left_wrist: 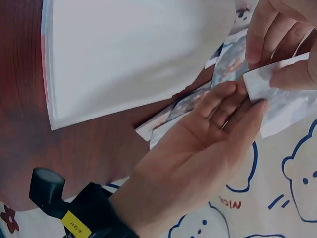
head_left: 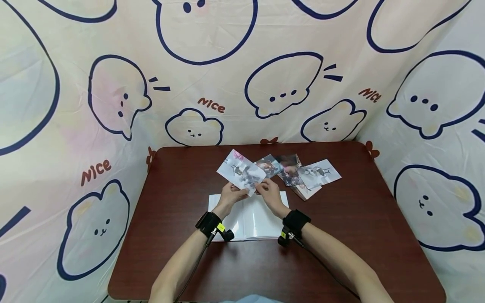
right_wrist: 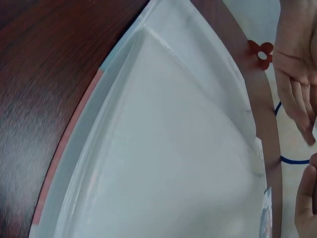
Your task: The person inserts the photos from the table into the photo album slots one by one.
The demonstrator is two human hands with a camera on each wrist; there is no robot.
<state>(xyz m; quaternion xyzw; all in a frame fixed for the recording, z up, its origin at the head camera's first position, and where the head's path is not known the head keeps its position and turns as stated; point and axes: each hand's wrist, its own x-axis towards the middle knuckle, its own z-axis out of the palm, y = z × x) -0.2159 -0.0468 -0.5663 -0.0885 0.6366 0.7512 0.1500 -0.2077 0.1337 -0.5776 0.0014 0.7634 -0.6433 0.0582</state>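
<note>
My left hand [head_left: 230, 196] and right hand [head_left: 270, 191] both pinch the lower part of a photo [head_left: 241, 167], a pale print with grey figures and a pink patch. It is held tilted above an album [head_left: 267, 221] that lies open at white, glossy pages. Seen in the left wrist view, the left thumb presses on the photo's pale face [left_wrist: 282, 106], while the right hand [left_wrist: 198, 153] holds its corner from below. Blank album pages [right_wrist: 163, 129] fill most of the right wrist view. Both hands are partly cut off at its right edge.
Several loose photos overlap behind the album to the right, among them a grey-white print [head_left: 320, 174], a dark print [head_left: 289, 170] and a bluish print [head_left: 269, 165]. The brown table [head_left: 166, 235] is bordered at the back by a patterned cloth [head_left: 235, 88].
</note>
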